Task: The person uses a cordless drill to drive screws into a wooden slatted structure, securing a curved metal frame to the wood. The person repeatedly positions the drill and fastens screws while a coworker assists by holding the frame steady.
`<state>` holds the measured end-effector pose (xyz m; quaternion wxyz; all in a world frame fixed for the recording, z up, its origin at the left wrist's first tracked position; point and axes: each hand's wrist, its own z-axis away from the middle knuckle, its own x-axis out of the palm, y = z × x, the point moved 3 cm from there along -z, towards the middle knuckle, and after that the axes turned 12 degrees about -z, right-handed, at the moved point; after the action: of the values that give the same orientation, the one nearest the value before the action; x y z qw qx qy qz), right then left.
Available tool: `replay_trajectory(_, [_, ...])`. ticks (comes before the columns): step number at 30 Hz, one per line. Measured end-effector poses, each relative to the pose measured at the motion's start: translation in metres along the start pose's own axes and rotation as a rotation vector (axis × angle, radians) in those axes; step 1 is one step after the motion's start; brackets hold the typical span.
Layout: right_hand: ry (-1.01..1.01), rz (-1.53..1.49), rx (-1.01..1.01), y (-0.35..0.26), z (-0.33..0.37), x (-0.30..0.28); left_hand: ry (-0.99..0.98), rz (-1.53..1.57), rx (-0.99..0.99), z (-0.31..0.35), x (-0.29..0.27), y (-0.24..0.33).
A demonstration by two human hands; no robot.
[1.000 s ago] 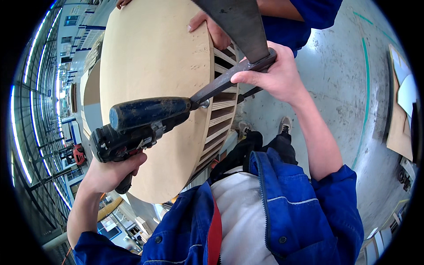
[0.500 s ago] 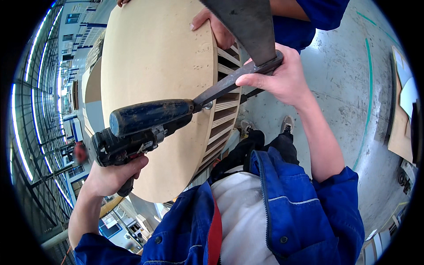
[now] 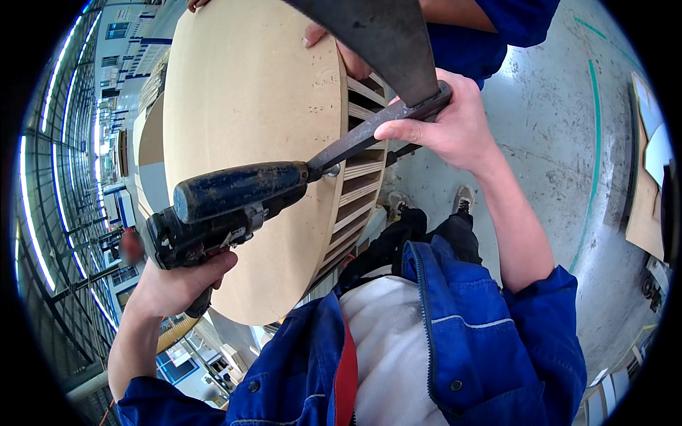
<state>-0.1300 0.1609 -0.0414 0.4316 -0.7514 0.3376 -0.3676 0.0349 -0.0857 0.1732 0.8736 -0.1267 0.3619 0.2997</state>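
Note:
My left hand grips the handle of a dark, worn power nailer. Its nose presses against the rim of a big round wooden disc that stands on edge. A long dark metal bar runs from the nose up to my right hand, which is closed around it. A wide dark metal blade rises from that hand toward the top edge. Wooden slats line the drum's side behind the disc.
A co-worker in a blue jacket stands beyond the drum, with a hand on its upper rim. Grey concrete floor with a green line lies to the right. Flat boards lie at the far right. Factory racks and lights fill the left.
The nailer and both my hands have drifted slightly downward in view. Grips are unchanged, and the co-worker's hand stays on the rim.

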Motion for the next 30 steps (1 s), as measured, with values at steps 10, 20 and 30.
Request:
replay_trajectory(10, [-0.053, -0.07, -0.021, -0.006, -0.003, 0.0, -0.066, -0.046, -0.001, 0.0, 0.004, 0.003])
replay_trajectory(20, [-0.104, 0.008, -0.021, -0.003, -0.003, -0.001, -0.102, -0.167, 0.0, -0.006, -0.006, 0.006])
replay_trajectory(30, [-0.078, 0.025, -0.026, -0.002, -0.005, 0.0, -0.045, -0.004, -0.006, -0.004, 0.003, -0.009])
